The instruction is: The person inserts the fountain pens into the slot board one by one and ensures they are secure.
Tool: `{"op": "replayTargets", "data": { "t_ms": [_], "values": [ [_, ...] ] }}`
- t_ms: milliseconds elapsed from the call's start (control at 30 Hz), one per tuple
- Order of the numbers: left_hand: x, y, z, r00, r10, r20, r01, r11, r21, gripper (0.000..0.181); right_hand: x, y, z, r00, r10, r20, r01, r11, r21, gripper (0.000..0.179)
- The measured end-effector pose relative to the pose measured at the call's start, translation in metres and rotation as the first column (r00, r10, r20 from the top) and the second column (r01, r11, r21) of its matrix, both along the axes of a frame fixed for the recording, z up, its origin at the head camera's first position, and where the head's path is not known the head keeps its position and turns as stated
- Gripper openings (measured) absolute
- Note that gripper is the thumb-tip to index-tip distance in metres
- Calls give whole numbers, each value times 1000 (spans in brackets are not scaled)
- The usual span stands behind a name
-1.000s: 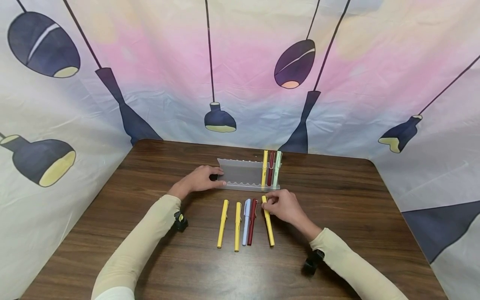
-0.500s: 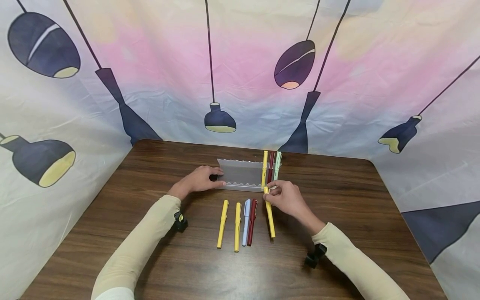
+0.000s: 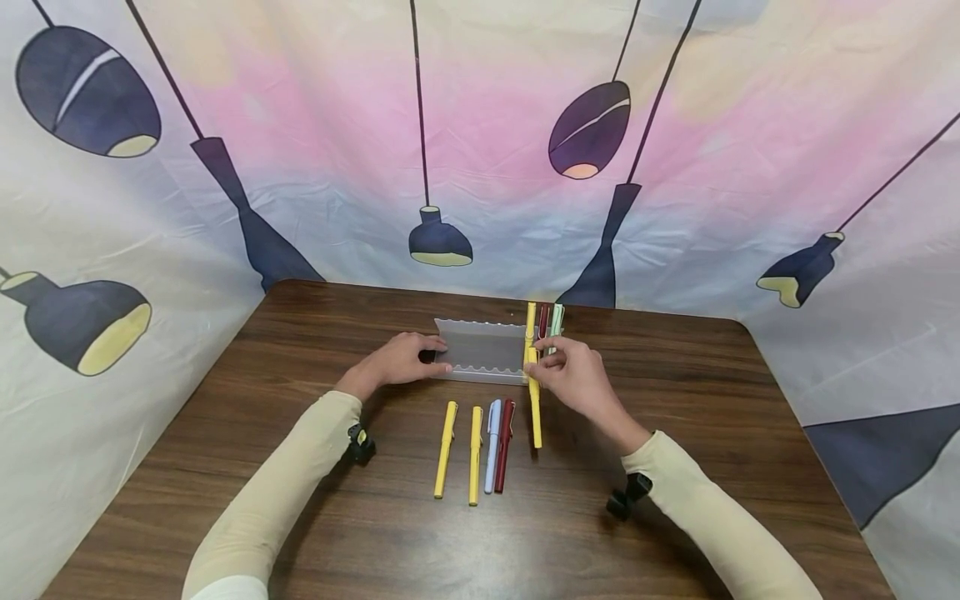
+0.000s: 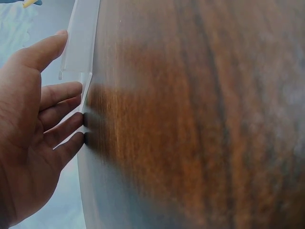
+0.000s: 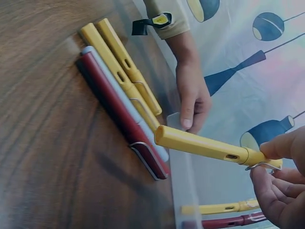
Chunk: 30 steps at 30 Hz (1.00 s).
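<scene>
My right hand (image 3: 581, 379) pinches a capped yellow pen (image 3: 535, 412) near its clip end, thumb and fingertips around it. The pen slants over the front edge of a clear, scalloped pen rack (image 3: 483, 346), its lower end above the table. In the right wrist view the pen (image 5: 205, 145) points away from the fingertips. At the rack's left end my left hand (image 3: 397, 357) rests with thumb at the front lip and the other fingertips along the side edge (image 4: 86, 98). A yellow pen (image 3: 530, 321), a dark red pen (image 3: 543, 319) and a mint green pen (image 3: 557, 317) stand in the rack's right side.
In front of the rack, on the wooden table (image 3: 360, 533), lie two yellow pens (image 3: 446, 450), a light blue pen (image 3: 492, 446) and a dark red pen (image 3: 506, 446). A printed cloth (image 3: 495, 150) hangs behind the table.
My right hand has lifted the yellow pen off the table and carried it away from me to the rack's right front. The left hand has stayed at the rack's left end.
</scene>
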State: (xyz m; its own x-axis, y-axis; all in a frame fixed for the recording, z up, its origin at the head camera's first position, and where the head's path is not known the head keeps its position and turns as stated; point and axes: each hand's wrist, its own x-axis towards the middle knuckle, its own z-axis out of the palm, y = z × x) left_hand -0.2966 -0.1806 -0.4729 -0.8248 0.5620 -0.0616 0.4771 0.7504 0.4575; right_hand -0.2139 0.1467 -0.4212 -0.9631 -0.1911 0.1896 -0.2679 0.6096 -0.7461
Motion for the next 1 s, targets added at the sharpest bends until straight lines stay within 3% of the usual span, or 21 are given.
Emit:
{"op": "replayTargets", "data": {
  "t_ms": [567, 1000],
  "values": [
    [0, 0, -2, 1000, -7, -15, 7, 1000, -7, 65, -24, -10, 14, 994, -55, -93, 49, 997, -60, 28],
    [-2, 0, -3, 1000, 1, -12, -1, 1000, -5, 64, -42, -16, 15, 978, -100, -182, 79, 989, -123, 29]
  ]
}}
